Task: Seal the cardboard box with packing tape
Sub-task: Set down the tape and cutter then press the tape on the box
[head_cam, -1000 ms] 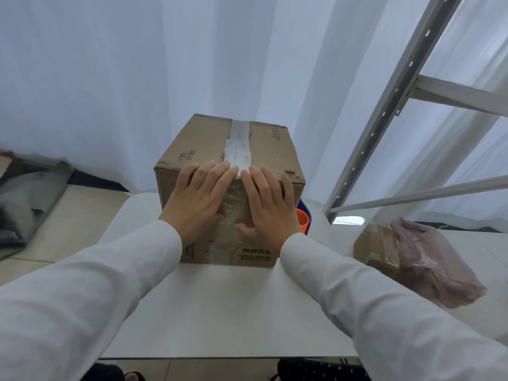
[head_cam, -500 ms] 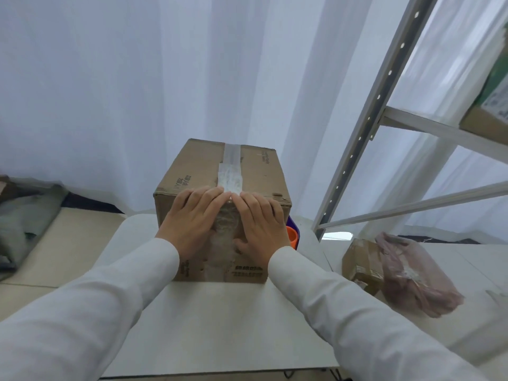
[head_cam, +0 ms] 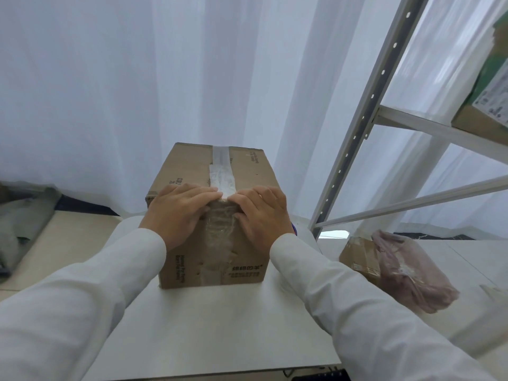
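Observation:
A brown cardboard box stands on the white table in front of me. A strip of clear packing tape runs along the middle seam of its top and down the near face. My left hand lies flat over the box's near top edge, left of the tape. My right hand lies flat over the same edge, right of the tape. The fingertips of both hands press beside the strip at the corner. Neither hand holds anything.
A metal shelving rack rises at the right, with a box on its shelf. A small cardboard box and a pink plastic-wrapped bundle lie on the floor at right. White curtains hang behind. Grey fabric lies at left.
Both hands have slid apart from the tape's middle toward its sides, with fingers now curled more over the box's top edge. The view has tilted upward slightly.

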